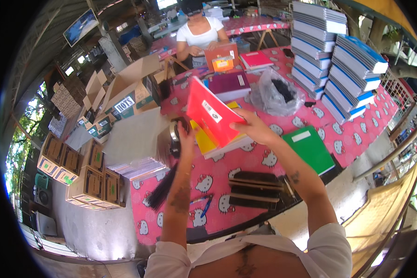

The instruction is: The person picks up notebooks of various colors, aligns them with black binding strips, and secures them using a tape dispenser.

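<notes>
My right hand (254,128) is closed on the right edge of a red notebook (211,109), which is tilted up over the table with a white label on its cover. Below it, a yellow notebook (203,142) lies on a thick pile of pages. My left hand (186,135) is near the red notebook's lower left side, against a black, round, ring-shaped thing (174,138). Its fingers are blurred, so whether it grips that thing is unclear. Just left stands a stack of notebooks (143,170) under a grey sheet (136,134).
A green notebook (309,146), dark blocks (255,190), pens (206,206) and black bristles (162,189) lie on the pink tablecloth (204,183). Farther off are a purple notebook (229,83), a clear bag (277,95), tall notebook stacks (312,51) and a seated person (201,32). Cartons (95,173) stand left.
</notes>
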`<state>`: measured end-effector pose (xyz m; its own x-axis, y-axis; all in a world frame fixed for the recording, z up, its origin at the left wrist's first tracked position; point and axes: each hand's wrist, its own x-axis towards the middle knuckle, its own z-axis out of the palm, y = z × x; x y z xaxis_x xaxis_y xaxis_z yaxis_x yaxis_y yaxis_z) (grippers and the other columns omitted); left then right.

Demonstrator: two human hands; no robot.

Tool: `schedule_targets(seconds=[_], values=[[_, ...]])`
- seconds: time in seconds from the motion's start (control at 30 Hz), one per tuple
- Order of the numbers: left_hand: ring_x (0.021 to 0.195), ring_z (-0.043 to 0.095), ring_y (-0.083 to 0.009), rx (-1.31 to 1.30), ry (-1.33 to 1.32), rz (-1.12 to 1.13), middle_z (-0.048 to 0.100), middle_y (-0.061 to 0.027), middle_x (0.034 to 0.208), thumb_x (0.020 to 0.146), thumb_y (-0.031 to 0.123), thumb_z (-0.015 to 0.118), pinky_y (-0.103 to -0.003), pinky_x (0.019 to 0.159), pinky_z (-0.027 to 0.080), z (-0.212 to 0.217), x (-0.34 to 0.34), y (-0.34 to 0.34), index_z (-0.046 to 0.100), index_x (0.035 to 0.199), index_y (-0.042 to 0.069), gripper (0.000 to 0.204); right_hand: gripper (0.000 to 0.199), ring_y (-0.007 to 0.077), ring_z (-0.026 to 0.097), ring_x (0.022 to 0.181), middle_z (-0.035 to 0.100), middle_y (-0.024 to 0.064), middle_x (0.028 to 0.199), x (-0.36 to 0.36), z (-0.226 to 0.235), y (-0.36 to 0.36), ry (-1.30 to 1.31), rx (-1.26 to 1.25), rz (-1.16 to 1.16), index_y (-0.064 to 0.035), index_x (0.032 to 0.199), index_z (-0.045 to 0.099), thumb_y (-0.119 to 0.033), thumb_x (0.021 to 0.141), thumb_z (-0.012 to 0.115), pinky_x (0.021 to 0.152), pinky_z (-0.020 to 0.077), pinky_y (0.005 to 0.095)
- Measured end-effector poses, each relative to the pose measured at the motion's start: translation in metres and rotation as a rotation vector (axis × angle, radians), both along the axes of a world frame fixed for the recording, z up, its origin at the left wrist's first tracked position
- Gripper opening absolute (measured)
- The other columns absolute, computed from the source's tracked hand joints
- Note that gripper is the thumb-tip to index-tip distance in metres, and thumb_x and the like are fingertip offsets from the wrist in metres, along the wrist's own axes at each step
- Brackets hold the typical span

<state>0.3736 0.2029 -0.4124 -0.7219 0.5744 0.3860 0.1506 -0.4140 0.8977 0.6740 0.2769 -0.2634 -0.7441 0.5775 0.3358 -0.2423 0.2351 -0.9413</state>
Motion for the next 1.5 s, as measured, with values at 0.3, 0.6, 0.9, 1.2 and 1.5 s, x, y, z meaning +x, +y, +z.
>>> schedule_targets(seconds=[0.3, 0.6, 0.9, 1.2, 1.5], values=[[0.099, 0.068, -0.0158, -0.075, -0.093, -0.9, 0.069, -0.0068, 0.112, 0.09, -0.006, 0.062, -0.028, 0.087, 0.054, 0.113, 0.184, -0.065, 0.059, 0.127, 0.003, 0.038, 0.032, 0.0089, 0.06, 0.102, 0.066, 0.0001, 0.109, 0.227, -0.119, -0.123, 0.117, -0.142, -0.476, -0.0041, 0.127, 0.059, 0.0, 0.095, 0.064, 0.09, 0.048, 0.0266], [0.107, 0.063, -0.0124, -0.103, 0.119, -0.964, 0.067, -0.0072, 0.112, 0.095, -0.005, 0.06, -0.028, 0.095, 0.05, 0.101, 0.21, -0.095, 0.058, 0.121, -0.003, 0.026, 0.022, 0.0096, 0.063, 0.101, 0.07, -0.0014, 0.108, 0.236, -0.182, -0.147, 0.076, -0.256, -0.696, -0.0047, 0.114, 0.066, 0.0, 0.093, 0.067, 0.09, 0.0491, 0.0274], [0.115, 0.057, -0.0146, -0.239, 0.002, -0.766, 0.062, -0.0069, 0.12, 0.09, 0.013, 0.074, -0.032, 0.099, 0.046, -0.036, 0.195, -0.122, 0.048, 0.132, 0.0, 0.051, 0.053, 0.0161, 0.055, 0.119, 0.06, 0.0058, 0.127, 0.172, -0.219, -0.153, 0.178, -0.257, -0.665, -0.0039, 0.136, 0.048, -0.004, 0.089, 0.073, 0.105, 0.0406, 0.0331], [0.099, 0.06, -0.0383, -0.95, 1.148, 0.297, 0.061, -0.0173, 0.101, 0.088, 0.023, 0.067, -0.045, 0.086, 0.052, -0.08, 0.022, -0.17, 0.064, 0.104, 0.002, 0.026, 0.065, 0.0206, 0.046, 0.13, 0.048, 0.0103, 0.143, 0.178, -0.218, -0.126, 0.021, -0.089, -0.638, -0.0003, 0.145, 0.04, -0.015, 0.091, 0.074, 0.11, 0.0354, 0.0356], [0.084, 0.064, -0.0339, -0.61, 1.218, 0.252, 0.061, -0.0144, 0.092, 0.095, 0.018, 0.062, -0.042, 0.068, 0.054, 0.021, 0.099, -0.171, 0.063, 0.117, 0.008, 0.024, 0.038, 0.0316, 0.058, 0.117, 0.061, 0.0155, 0.123, 0.069, -0.045, -0.17, -0.395, 1.153, -0.658, -0.0084, 0.117, 0.066, -0.025, 0.083, 0.074, 0.101, 0.0438, 0.0463]])
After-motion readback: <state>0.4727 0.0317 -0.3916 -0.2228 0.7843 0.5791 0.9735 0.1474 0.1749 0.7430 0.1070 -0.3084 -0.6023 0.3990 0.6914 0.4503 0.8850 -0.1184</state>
